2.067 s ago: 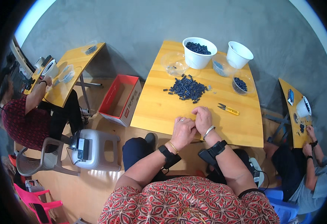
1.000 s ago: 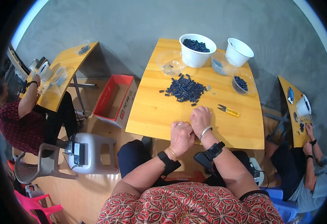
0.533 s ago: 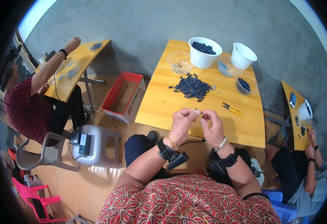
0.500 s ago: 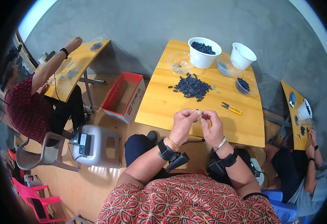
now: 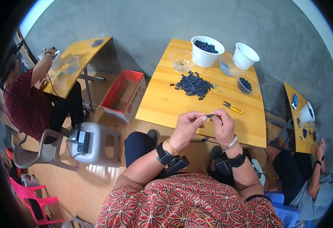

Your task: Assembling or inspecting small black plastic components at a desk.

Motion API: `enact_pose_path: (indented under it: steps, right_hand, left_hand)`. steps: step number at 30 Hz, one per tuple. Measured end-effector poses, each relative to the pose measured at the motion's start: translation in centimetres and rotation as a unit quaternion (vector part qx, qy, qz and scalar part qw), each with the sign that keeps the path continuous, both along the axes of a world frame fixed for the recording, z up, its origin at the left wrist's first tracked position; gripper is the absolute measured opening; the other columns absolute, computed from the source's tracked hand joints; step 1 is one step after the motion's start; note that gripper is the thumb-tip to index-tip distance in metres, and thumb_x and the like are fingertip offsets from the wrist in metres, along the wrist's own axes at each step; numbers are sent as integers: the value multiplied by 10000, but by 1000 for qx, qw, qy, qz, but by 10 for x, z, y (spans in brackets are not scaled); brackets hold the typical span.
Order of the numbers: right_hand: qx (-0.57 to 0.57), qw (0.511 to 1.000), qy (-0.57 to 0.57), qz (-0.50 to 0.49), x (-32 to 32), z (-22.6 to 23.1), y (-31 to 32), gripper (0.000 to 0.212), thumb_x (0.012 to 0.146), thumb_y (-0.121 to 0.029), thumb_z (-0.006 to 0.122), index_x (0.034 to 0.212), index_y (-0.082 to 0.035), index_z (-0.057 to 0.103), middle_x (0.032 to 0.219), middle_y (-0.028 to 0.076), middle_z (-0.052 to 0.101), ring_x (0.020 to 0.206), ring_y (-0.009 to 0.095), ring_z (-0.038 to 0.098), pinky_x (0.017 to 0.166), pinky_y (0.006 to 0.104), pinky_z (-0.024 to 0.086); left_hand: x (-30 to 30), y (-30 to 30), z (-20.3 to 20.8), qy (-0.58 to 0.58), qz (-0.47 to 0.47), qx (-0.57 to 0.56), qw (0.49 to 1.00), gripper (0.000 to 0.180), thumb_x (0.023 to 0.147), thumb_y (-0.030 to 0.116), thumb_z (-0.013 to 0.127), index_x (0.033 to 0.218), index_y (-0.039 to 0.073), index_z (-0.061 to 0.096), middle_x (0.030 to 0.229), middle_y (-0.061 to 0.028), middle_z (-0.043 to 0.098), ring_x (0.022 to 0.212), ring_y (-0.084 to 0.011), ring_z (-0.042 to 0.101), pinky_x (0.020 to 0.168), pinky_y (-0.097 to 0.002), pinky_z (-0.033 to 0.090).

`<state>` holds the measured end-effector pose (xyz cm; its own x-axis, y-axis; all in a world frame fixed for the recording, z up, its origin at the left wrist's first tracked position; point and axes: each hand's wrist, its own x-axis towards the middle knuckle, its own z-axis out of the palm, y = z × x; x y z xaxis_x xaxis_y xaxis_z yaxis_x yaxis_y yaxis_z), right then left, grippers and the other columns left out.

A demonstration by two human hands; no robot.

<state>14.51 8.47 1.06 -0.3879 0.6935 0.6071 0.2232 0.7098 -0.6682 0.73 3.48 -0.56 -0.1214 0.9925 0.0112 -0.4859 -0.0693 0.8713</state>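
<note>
A small dark tube-shaped piece (image 5: 210,115) is pinched between my two hands over the near edge of the yellow wooden table (image 5: 162,108). My left hand (image 5: 189,127) grips one end with thumb and index finger. The other end is in the fingers of my right hand (image 5: 223,125). Beyond them lies a loose pile of similar dark blue pieces (image 5: 195,85). Yellow-handled thread snips (image 5: 233,107) rest to the right of the pile, apart from both hands.
At the table's back stand a white tub (image 5: 207,59) of dark pieces, another white tub (image 5: 245,57) and clear bowls (image 5: 181,62). A red-and-white box (image 5: 124,97) sits on the floor at left. People work at side tables left and right.
My hands have drawn slightly apart, and the dark piece now shows between them. The person at left has pulled an arm back from the far end of their table.
</note>
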Motion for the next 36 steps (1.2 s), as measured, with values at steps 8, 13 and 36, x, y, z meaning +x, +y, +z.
enact_pose_path:
  steps: [8, 13, 36]
  right_hand:
    - [-92, 993, 22, 71, 5, -6, 11, 87, 827, -38, 541, 909, -7, 534, 725, 44, 525, 625, 126, 506, 583, 244, 419]
    - [-164, 981, 75, 75, 8, -7, 16, 176, 826, -20, 528, 1001, -10, 532, 752, 44, 540, 670, 119, 523, 636, 235, 440]
    - [-63, 980, -181, -45, 16, -16, 153, 101, 756, -64, 548, 853, -43, 567, 781, 128, 558, 738, 292, 538, 677, 373, 438]
  left_hand:
    - [-1, 4, -6, 102, 59, 96, 988, 77, 802, 66, 613, 841, 7, 643, 710, -16, 591, 656, -72, 536, 605, -198, 433]
    - [2, 11, -9, 114, 62, 81, 988, 73, 803, 59, 608, 841, 6, 641, 701, -14, 587, 645, -68, 528, 598, -195, 430]
    - [-13, 37, -60, 179, -14, 73, 981, 115, 837, 62, 568, 910, -1, 630, 714, -9, 544, 662, -71, 496, 624, -203, 409]
